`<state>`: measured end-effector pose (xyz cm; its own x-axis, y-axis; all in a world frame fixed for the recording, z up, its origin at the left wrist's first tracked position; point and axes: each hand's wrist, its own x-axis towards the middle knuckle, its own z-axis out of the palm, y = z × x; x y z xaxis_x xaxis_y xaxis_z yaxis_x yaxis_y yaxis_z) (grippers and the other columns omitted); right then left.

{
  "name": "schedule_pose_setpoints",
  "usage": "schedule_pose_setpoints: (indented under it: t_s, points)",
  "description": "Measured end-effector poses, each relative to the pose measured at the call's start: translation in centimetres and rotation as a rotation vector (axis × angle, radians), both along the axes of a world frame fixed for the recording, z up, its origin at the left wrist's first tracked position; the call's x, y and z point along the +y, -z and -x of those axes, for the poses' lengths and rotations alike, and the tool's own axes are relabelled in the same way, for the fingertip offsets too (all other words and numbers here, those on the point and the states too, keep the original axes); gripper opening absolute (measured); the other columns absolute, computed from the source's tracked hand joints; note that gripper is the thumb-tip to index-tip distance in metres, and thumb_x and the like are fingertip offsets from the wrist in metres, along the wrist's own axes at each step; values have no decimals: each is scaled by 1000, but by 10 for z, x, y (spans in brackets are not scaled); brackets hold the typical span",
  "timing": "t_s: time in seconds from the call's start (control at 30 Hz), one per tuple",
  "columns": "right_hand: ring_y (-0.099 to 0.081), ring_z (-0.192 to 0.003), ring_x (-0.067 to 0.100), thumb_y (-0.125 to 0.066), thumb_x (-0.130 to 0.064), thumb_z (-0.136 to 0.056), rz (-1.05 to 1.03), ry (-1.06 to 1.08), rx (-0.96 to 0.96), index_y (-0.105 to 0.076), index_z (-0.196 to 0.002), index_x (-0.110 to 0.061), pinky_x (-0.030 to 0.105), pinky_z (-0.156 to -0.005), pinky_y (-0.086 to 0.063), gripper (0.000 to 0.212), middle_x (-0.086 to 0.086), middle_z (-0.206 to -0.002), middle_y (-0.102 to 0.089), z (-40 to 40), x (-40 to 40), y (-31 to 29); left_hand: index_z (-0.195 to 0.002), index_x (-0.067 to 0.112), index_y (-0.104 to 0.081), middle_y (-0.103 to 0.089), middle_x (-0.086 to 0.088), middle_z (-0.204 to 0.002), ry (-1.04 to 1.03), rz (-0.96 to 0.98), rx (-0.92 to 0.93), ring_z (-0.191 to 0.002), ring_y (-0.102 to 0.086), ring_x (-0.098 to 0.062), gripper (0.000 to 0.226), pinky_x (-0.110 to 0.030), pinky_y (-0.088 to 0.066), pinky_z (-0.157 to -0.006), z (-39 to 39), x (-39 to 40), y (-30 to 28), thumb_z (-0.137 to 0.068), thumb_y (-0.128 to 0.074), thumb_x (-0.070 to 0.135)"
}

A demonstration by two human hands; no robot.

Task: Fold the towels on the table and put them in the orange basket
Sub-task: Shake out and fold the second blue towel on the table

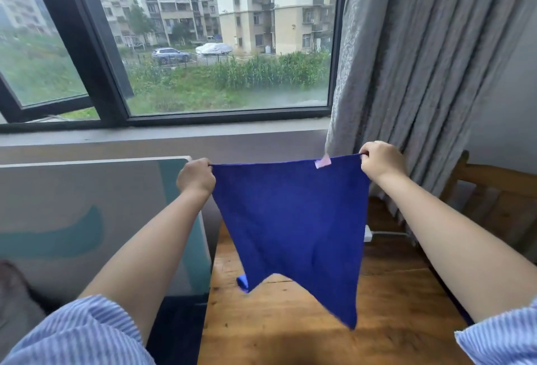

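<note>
A blue towel [293,219], soft and finely napped like microfibre, hangs in the air above the wooden bench [290,335], stretched by its top edge between both hands; that edge runs taut and nearly straight, slightly higher at the right, while the cloth below narrows into loose folds and ends in two drooping points, the right one lower than the left; a small pale pink label [322,161] sits on the top edge near the right corner. The left hand [196,177] grips the left top corner with its fingers curled tightly round the cloth; the right hand [380,161] pinches the right top corner, fingers likewise closed on the fabric. Both forearms are bare, with blue-and-white striped sleeves [78,332] pushed up at the near edge. The bench is of warm brown planks with visible grain and knots; a white plug or adapter [368,234] with a pale cable lies on it just right of the towel. To the left stands a smooth grey and teal panel [87,219] with rounded corners; a wooden chair [494,190] stands at the far right. Beyond, a dark-framed window [203,45] and a grey, pleated, patterned curtain [421,59].
</note>
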<state>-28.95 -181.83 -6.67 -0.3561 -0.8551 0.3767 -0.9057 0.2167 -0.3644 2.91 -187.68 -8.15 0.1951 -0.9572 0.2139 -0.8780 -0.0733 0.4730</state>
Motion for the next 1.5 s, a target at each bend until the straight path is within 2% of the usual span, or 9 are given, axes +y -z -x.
schedule_pose_setpoints:
  t_s: [0.13,0.2,0.37,0.67,0.93,1.07,1.23,1.37,1.5]
  points:
    - [-60,-98,33,-46,-2,-86,-114,-16,-88,-65,-95,-2,28,-71,-43,21,20,-106,-65,-6,-8,14,-78,6,-58,-66,-5,-65,-12,-343,104,-72,-64,-22,18,-25,-50,-66,-2,9,12,-91,-47,11]
    - [-63,-94,33,-46,2,-84,-143,-14,-147,-66,-94,1,31,-73,-49,22,20,-103,-66,-10,-13,24,-92,9,-62,-61,-4,-80,-51,-366,69,-94,-63,-21,19,-24,-49,-81,-2,11,21,-91,-56,27]
    - [-57,-102,36,-46,2,-87,102,-71,-228,-66,-100,5,31,-81,-42,24,25,-108,-64,-16,-28,24,-103,-9,-59,-59,-26,-114,-102,-75,304,-99,-53,-37,24,-36,-40,-81,-2,-7,23,-91,-40,-2]
    - [-63,-90,39,-53,-2,-76,209,-216,-206,-68,-86,11,28,-80,-39,22,28,-92,-68,-10,-1,89,-101,-11,-61,-62,-28,-103,114,195,145,-99,-56,-38,21,-30,-35,-82,-28,23,70,-91,-46,-2]
    - [-68,-76,33,-58,14,-66,-479,-449,-90,-67,-68,9,33,-72,-49,11,26,-77,-66,-2,89,239,-102,2,-66,-62,-14,-105,480,-511,-321,-104,-56,-30,24,-33,-43,-83,-55,106,203,-88,-47,7]
    - [-60,-93,33,-49,6,-77,-769,-420,-28,-64,-80,4,38,-79,-46,15,21,-94,-58,-10,132,286,-102,8,-64,-55,-4,-99,609,-778,-526,-104,-57,-26,26,-32,-44,-78,-53,140,253,-86,-44,3]
    - [-57,-102,28,-43,-4,-84,-953,-420,73,-53,-82,-12,32,-81,-44,13,11,-109,-53,-26,162,309,-105,3,-60,-50,-9,-96,681,-961,-732,-88,-53,-27,26,-36,-47,-81,-45,165,272,-87,-42,-4]
    - [-49,-113,24,-40,-6,-88,-1078,-449,277,-57,-105,-9,29,-78,-42,24,9,-110,-50,-31,173,311,-75,11,-48,-31,2,-68,736,-1032,-872,-66,-41,-20,20,-29,-36,-67,-45,179,284,-87,-42,-4]
    - [-41,-118,23,-40,-9,-91,-1115,-509,412,-53,-116,-10,29,-88,-42,28,7,-121,-50,-42,180,310,-111,7,-57,-51,-6,-104,789,-978,-908,-109,-47,-24,28,-29,-40,-77,-46,195,296,-90,-42,-3]
